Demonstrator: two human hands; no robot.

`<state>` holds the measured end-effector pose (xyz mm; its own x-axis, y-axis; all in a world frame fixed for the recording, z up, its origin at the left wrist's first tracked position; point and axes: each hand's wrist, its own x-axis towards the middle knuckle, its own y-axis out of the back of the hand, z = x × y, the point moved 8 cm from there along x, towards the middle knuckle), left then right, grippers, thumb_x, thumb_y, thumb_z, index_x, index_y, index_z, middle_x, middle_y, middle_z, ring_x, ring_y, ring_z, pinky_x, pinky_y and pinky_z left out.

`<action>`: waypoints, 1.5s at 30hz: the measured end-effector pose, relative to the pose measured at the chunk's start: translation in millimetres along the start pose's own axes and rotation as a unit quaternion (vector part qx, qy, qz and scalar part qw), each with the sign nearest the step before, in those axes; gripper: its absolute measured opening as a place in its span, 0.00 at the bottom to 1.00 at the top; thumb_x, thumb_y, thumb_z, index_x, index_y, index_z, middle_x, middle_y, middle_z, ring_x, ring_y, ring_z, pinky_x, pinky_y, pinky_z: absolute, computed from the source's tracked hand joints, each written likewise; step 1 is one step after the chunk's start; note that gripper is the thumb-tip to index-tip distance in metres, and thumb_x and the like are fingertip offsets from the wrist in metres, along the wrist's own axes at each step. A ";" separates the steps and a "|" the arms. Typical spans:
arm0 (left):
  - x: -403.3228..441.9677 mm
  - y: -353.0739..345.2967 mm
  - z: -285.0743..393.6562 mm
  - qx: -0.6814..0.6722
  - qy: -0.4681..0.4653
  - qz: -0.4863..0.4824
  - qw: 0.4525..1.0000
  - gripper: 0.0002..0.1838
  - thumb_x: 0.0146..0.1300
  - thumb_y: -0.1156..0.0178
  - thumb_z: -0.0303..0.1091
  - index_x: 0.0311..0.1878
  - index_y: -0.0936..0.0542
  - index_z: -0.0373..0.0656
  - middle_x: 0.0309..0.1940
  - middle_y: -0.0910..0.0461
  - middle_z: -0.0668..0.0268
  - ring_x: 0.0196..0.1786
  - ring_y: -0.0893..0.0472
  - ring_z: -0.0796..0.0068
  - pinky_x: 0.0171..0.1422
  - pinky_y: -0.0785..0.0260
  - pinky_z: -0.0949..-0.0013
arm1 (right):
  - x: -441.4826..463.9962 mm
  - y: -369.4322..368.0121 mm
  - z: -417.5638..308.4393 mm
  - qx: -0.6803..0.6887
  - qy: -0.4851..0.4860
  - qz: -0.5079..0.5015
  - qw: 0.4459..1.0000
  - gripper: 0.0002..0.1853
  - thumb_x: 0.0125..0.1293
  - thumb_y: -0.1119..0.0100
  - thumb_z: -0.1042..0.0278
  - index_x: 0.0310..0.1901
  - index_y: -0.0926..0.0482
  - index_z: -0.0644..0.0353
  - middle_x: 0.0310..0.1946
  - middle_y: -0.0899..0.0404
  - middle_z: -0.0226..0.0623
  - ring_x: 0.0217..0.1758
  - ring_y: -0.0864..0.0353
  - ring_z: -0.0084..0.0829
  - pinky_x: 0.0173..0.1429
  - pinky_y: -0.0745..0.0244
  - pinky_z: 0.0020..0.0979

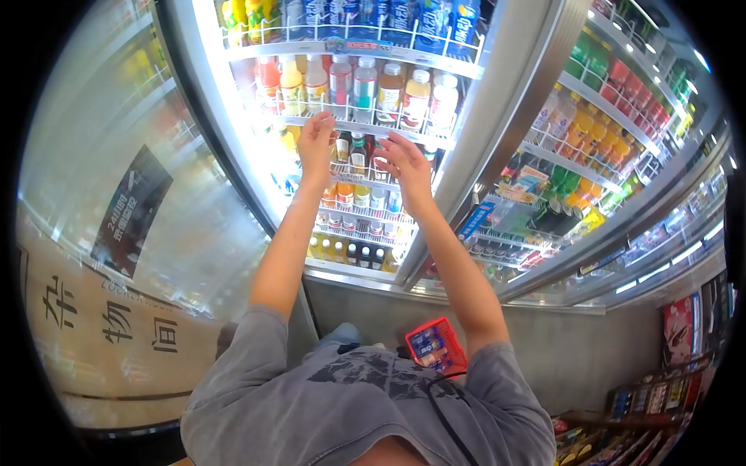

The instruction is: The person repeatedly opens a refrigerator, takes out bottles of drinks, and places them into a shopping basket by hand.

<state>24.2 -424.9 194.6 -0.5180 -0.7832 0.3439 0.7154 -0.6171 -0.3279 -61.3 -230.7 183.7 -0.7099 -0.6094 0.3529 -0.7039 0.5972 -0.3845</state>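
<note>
Both arms are stretched into an open, lit drinks fridge. My left hand (316,146) is raised at the left-middle, its fingers loosely bent and apart, with nothing seen in it. Near its fingertips runs the white front edge of a wire shelf (365,126); I cannot tell whether they touch. My right hand (406,165) is in front of the shelf below, fingers spread and holding nothing visible. Behind and between the hands stand dark bottles (357,155), partly hidden. Above them is a row of bottles, among them a teal-labelled bottle (364,84) and a white-capped bottle (416,99).
The swung-open glass door (116,101) stands at the left. Blue bottles (388,17) fill the top shelf. Closed fridge doors with more drinks (590,128) line the right. A red basket (458,349) with blue packs sits on the floor by my feet. Snack racks (653,400) stand lower right.
</note>
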 end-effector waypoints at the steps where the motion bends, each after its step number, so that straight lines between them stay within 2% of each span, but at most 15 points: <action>1: 3.6 4.9 0.1 -0.001 -0.003 0.007 1.000 0.14 0.69 0.40 0.34 0.54 0.20 0.42 0.37 0.20 0.70 0.38 0.22 0.80 0.45 0.31 0.75 | 6.2 -4.4 6.1 0.007 -0.009 -0.007 1.000 0.25 0.72 0.42 0.63 0.65 0.31 0.68 0.58 0.24 0.50 0.57 0.20 0.36 0.60 0.22 0.35; 9: 44.1 41.5 -5.3 -0.012 -0.013 0.032 0.999 0.17 0.69 0.40 0.37 0.57 0.22 0.40 0.41 0.20 0.67 0.40 0.22 0.78 0.47 0.30 0.72 | 70.0 -34.9 40.2 0.015 -0.022 -0.042 0.999 0.25 0.72 0.43 0.63 0.66 0.31 0.66 0.59 0.24 0.48 0.59 0.20 0.36 0.61 0.23 0.33; 17: 99.4 112.0 -7.9 0.000 -0.005 0.078 0.997 0.18 0.67 0.40 0.36 0.57 0.22 0.40 0.45 0.18 0.62 0.43 0.20 0.73 0.48 0.30 0.71 | 155.9 -105.3 84.4 0.025 -0.030 -0.068 0.997 0.24 0.73 0.43 0.63 0.65 0.31 0.67 0.58 0.24 0.44 0.59 0.21 0.37 0.63 0.24 0.35; 21: 131.8 137.7 -7.3 0.012 0.003 0.094 0.995 0.20 0.66 0.39 0.37 0.59 0.23 0.40 0.48 0.19 0.61 0.47 0.20 0.72 0.53 0.29 0.69 | 197.0 -137.6 107.7 -0.007 -0.012 -0.087 0.996 0.25 0.72 0.41 0.64 0.65 0.31 0.68 0.57 0.23 0.43 0.58 0.20 0.35 0.61 0.23 0.35; 22: 141.3 142.2 -9.0 0.025 0.001 0.098 0.995 0.20 0.66 0.38 0.37 0.59 0.24 0.40 0.48 0.19 0.61 0.48 0.20 0.72 0.53 0.29 0.69 | 207.1 -144.0 116.9 0.001 -0.010 -0.070 0.997 0.25 0.70 0.40 0.64 0.63 0.29 0.70 0.52 0.19 0.42 0.53 0.18 0.30 0.57 0.22 0.30; 23: 150.4 147.2 -11.5 0.038 0.000 0.101 0.994 0.21 0.66 0.38 0.36 0.59 0.24 0.39 0.49 0.19 0.61 0.49 0.20 0.72 0.53 0.29 0.68 | 216.5 -153.6 125.4 0.001 -0.014 -0.077 0.997 0.25 0.70 0.40 0.64 0.63 0.29 0.70 0.52 0.19 0.42 0.53 0.18 0.30 0.57 0.22 0.30; 27: 187.3 157.4 -16.5 0.046 -0.022 0.093 0.994 0.24 0.66 0.37 0.37 0.62 0.26 0.39 0.55 0.20 0.59 0.53 0.21 0.71 0.56 0.30 0.68 | 253.0 -188.7 150.3 -0.033 0.013 -0.100 0.994 0.26 0.68 0.40 0.68 0.64 0.31 0.72 0.56 0.21 0.47 0.56 0.19 0.31 0.59 0.24 0.28; 29: 207.8 160.3 -23.2 0.046 -0.026 0.099 0.994 0.25 0.66 0.38 0.37 0.63 0.27 0.39 0.57 0.21 0.58 0.55 0.22 0.71 0.58 0.30 0.68 | 281.7 -201.2 166.2 -0.044 0.069 -0.101 0.991 0.27 0.68 0.41 0.68 0.65 0.32 0.73 0.59 0.22 0.51 0.61 0.21 0.34 0.62 0.25 0.29; 30: 217.7 162.6 -26.9 0.064 -0.024 0.100 0.993 0.25 0.64 0.36 0.36 0.63 0.26 0.39 0.56 0.21 0.56 0.55 0.21 0.69 0.57 0.28 0.68 | 284.1 -208.3 164.4 -0.051 0.060 -0.107 0.991 0.27 0.68 0.43 0.69 0.65 0.33 0.75 0.61 0.25 0.56 0.65 0.24 0.39 0.65 0.28 0.32; 31: 227.2 166.4 -30.4 0.086 -0.020 0.101 0.991 0.26 0.63 0.35 0.35 0.63 0.26 0.38 0.56 0.21 0.55 0.55 0.20 0.68 0.55 0.27 0.68 | 294.6 -213.2 169.4 -0.057 0.061 -0.118 0.989 0.27 0.68 0.43 0.69 0.65 0.33 0.75 0.61 0.25 0.56 0.65 0.24 0.39 0.65 0.28 0.32; 34: 260.1 175.9 -41.2 0.086 -0.055 0.109 0.989 0.29 0.61 0.35 0.34 0.65 0.28 0.36 0.58 0.22 0.52 0.57 0.20 0.65 0.58 0.27 0.67 | 318.9 -220.6 182.3 -0.160 0.101 -0.132 0.973 0.26 0.68 0.45 0.73 0.64 0.34 0.79 0.62 0.28 0.62 0.66 0.25 0.44 0.69 0.31 0.33; 39: 294.3 181.1 -61.7 0.151 -0.072 0.090 0.982 0.34 0.58 0.34 0.33 0.67 0.31 0.34 0.60 0.24 0.49 0.59 0.21 0.62 0.61 0.28 0.64 | 338.5 -227.7 194.7 -0.092 0.071 -0.137 0.984 0.25 0.68 0.47 0.77 0.65 0.35 0.80 0.63 0.29 0.63 0.68 0.27 0.43 0.71 0.34 0.33; 41: 305.9 187.8 -76.0 0.158 -0.069 0.079 0.982 0.37 0.56 0.33 0.35 0.69 0.33 0.34 0.62 0.26 0.48 0.61 0.23 0.60 0.63 0.29 0.63 | 345.5 -222.6 197.0 -0.158 0.106 -0.104 0.976 0.26 0.68 0.47 0.77 0.65 0.36 0.80 0.64 0.30 0.63 0.69 0.28 0.44 0.72 0.34 0.34; 43: 318.8 189.3 -86.4 0.252 -0.085 0.073 0.961 0.40 0.55 0.32 0.40 0.69 0.33 0.33 0.63 0.28 0.46 0.63 0.25 0.58 0.63 0.30 0.61 | 353.0 -222.8 201.1 -0.152 0.124 -0.101 0.975 0.26 0.68 0.45 0.75 0.64 0.36 0.81 0.63 0.29 0.63 0.68 0.27 0.45 0.70 0.33 0.34; 45: 318.8 182.8 -79.8 0.265 -0.107 0.069 0.956 0.42 0.54 0.32 0.44 0.70 0.33 0.35 0.60 0.25 0.48 0.60 0.22 0.56 0.64 0.31 0.60 | 358.8 -224.3 202.8 -0.273 0.111 -0.109 0.949 0.28 0.66 0.41 0.72 0.64 0.34 0.79 0.62 0.28 0.63 0.66 0.25 0.48 0.69 0.31 0.36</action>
<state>-47.6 -793.5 174.0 -0.3340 -0.7861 0.5201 0.9367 -0.3385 0.0899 -153.3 -689.1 223.5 -0.4913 -0.6605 0.5678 -0.6989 0.6880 0.1955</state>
